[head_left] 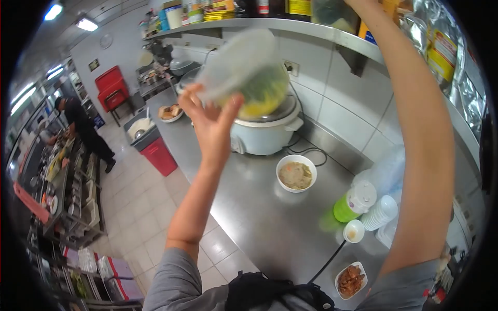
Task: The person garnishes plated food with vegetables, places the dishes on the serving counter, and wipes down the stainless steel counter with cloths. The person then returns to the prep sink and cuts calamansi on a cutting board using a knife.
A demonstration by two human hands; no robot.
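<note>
My left hand (pixel 212 111) is raised over the steel counter, its fingers closed round the lower edge of a translucent plastic container (pixel 244 72), blurred by motion, with green and yellow contents. Behind the container stands a white rice cooker (pixel 264 136). My right arm reaches up to the wall shelf; the hand (pixel 360 4) is cut off by the top edge of the view, beside a dark translucent container (pixel 336 14), and its fingers are hidden. On the counter below sits a white bowl of soup-like food (pixel 296 173).
The shelf (pixel 311 28) carries bottles and packets. At the counter's right are a green-and-white bottle (pixel 354 202), stacked cups (pixel 379 212), a small cup (pixel 354 231) and a dish of brown food (pixel 351 281). A red bin (pixel 159 156) stands left; a person (pixel 83 124) works farther off.
</note>
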